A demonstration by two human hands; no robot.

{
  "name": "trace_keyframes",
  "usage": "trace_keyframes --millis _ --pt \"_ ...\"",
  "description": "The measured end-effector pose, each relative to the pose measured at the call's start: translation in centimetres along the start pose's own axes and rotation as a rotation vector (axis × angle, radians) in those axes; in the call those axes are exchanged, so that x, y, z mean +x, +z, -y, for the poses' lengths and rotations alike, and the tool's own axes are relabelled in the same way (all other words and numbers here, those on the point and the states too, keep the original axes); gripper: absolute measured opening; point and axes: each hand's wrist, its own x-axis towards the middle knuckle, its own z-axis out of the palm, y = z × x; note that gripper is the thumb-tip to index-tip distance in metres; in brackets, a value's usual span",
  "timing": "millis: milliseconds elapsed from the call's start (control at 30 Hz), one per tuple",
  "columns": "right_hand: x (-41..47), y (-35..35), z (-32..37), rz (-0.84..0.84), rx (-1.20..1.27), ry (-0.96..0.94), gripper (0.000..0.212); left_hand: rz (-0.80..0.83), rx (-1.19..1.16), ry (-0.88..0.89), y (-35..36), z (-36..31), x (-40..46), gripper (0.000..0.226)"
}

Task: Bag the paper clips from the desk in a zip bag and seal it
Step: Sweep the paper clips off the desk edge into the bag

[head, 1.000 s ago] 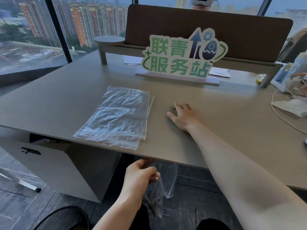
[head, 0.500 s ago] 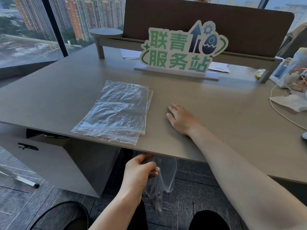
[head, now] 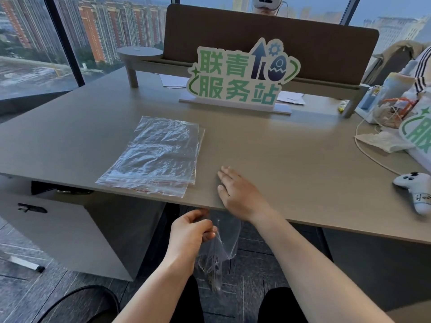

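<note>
Two bare hands work at the near edge of the grey rectangular desk [head: 291, 145] as I watch from afar. My right hand [head: 235, 192] lies flat on the desktop, fingers straight and close together, palm down near the edge. Whether paper clips sit beneath those fingers I cannot tell. Below the edge, my left hand [head: 189, 234] pinches the mouth of a small clear plastic zip bag [head: 224, 248], which hangs from its curled fingers with dark small items gathered at its bottom. Left of the right fingertips rests a flat stack of clear zip bags [head: 158, 157].
</note>
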Motion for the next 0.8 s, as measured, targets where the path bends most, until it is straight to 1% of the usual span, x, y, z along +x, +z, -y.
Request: trace_keyframes --millis 133,333,500,700,800 --pt "-2.5 0.6 1.4 -0.029 0.027 -0.044 0.052 0.002 0.002 -0.001 -0.1 0.0 0.0 0.023" --pt "-5.6 1.2 3.2 -0.031 0.059 -0.089 0.052 0.043 -0.002 -0.005 -0.3 0.2 0.4 0.03" --pt "-7.5 1.2 4.0 -0.033 0.101 -0.104 0.052 0.044 -0.007 0.006 -0.3 0.1 0.3 0.035" --pt "-9.7 1.4 4.8 -0.089 0.175 -0.121 0.05 0.044 -0.029 0.015 -0.5 -0.2 -0.7 0.03" --pt "-10.5 1.6 4.8 -0.152 0.224 -0.092 0.049 0.013 -0.048 0.006 -0.6 -0.3 -1.0 0.032"
